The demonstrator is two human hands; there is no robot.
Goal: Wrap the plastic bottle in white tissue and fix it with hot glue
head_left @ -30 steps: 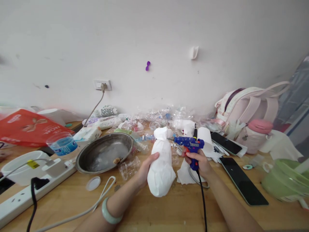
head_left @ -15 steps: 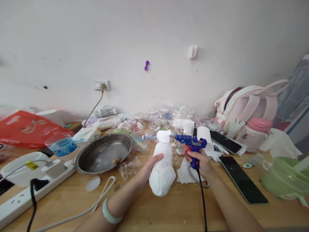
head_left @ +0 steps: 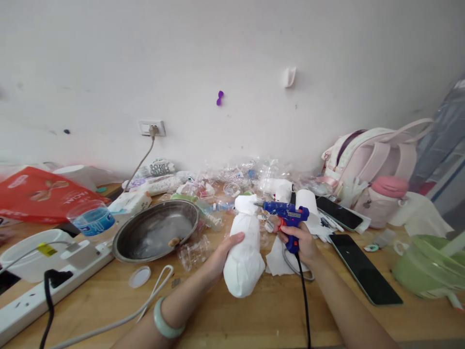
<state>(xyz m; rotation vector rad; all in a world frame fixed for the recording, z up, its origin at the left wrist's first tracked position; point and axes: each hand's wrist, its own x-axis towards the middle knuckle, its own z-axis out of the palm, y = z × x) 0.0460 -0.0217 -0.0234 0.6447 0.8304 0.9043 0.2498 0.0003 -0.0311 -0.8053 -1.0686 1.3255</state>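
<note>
My left hand is closed round the side of a white, paper-wrapped bottle-shaped object, which stands out over the table with its narrow top pointing away from me. In my right hand is a blue hot glue gun, with a finger by its orange-red trigger. The gun's metal nozzle points left and reaches the narrow top of the wrapped object; whether it touches cannot be made out. A black cord runs down from the gun's handle. White paper lies on the table behind my right hand.
Left of my hands are a metal basin, a white lid and a power strip with cables. Clear plastic scraps lie along the wall. To the right are a phone, a green container, a paper roll and a pink backpack.
Hardly anything differs. The glue gun has shifted very slightly left, along with a small shift of the whole view. Both hands keep their holds.
</note>
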